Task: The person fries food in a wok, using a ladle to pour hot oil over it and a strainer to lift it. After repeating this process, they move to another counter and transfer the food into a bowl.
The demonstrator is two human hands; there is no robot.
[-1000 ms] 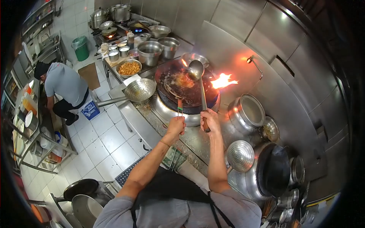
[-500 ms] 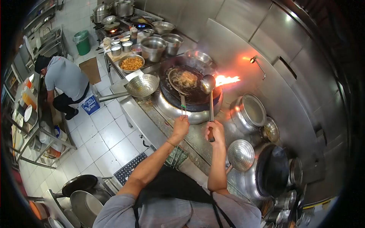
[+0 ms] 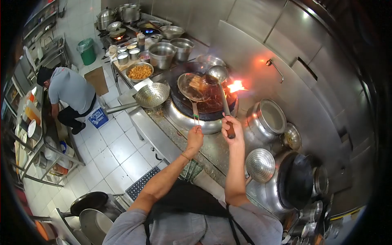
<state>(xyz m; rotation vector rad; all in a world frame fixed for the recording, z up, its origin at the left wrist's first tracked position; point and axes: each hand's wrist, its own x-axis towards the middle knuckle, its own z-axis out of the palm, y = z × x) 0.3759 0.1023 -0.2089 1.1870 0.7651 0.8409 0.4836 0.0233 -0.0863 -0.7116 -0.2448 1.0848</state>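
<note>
My left hand (image 3: 195, 136) is closed around the thin handle of a wire-mesh strainer (image 3: 188, 92), whose round head sits over the dark wok (image 3: 215, 113). A piece of golden-brown fried food (image 3: 199, 83) rests in the mesh. In my right hand (image 3: 233, 130) I grip the wooden handle end of a ladle (image 3: 217, 73). Its steel bowl is tilted over the far right part of the wok, right beside the strainer. Dark liquid shows in the wok beneath both tools.
Flames (image 3: 236, 86) flare at the wok's right edge. A perforated skimmer (image 3: 152, 94) lies to the left, near a bowl of fried pieces (image 3: 139, 72). Another skimmer (image 3: 260, 165) and a pot (image 3: 272, 116) stand right. A co-worker (image 3: 73, 87) bends at a shelf on the left.
The ladle has swung up and left, its bowl now tilted beside the strainer. The strainer's head shows more plainly above the liquid. The flame at the wok's edge has shrunk.
</note>
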